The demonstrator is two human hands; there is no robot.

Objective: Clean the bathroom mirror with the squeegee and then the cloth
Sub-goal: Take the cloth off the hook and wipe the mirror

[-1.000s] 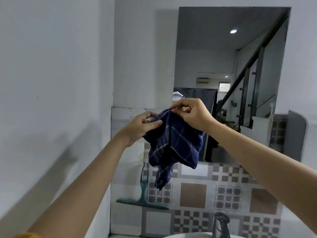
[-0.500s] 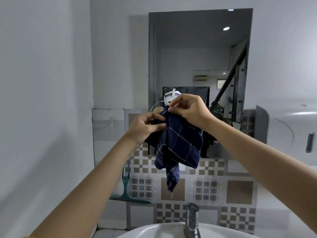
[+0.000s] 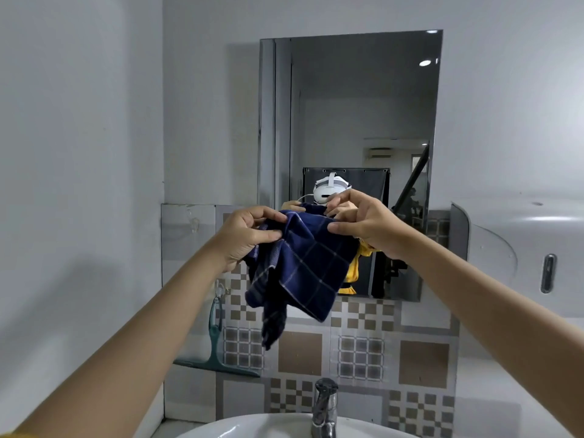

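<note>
A dark blue checked cloth (image 3: 303, 273) hangs in front of the mirror's lower edge. My left hand (image 3: 246, 237) pinches its upper left corner and my right hand (image 3: 363, 222) pinches its upper right edge, both at about the same height. The rectangular mirror (image 3: 357, 115) is fixed to the wall straight ahead; its lower part is partly hidden by my hands and the cloth. The green squeegee (image 3: 216, 346) hangs from a hook on the tiled wall, lower left of the mirror, apart from both hands.
A chrome tap (image 3: 324, 406) rises over the white basin (image 3: 252, 426) at the bottom. A grey paper dispenser (image 3: 518, 257) sticks out from the wall on the right. A plain wall closes in on the left.
The view has swung so the mirror now sits straight ahead. My hands have moved apart, spreading the top of the cloth wider.
</note>
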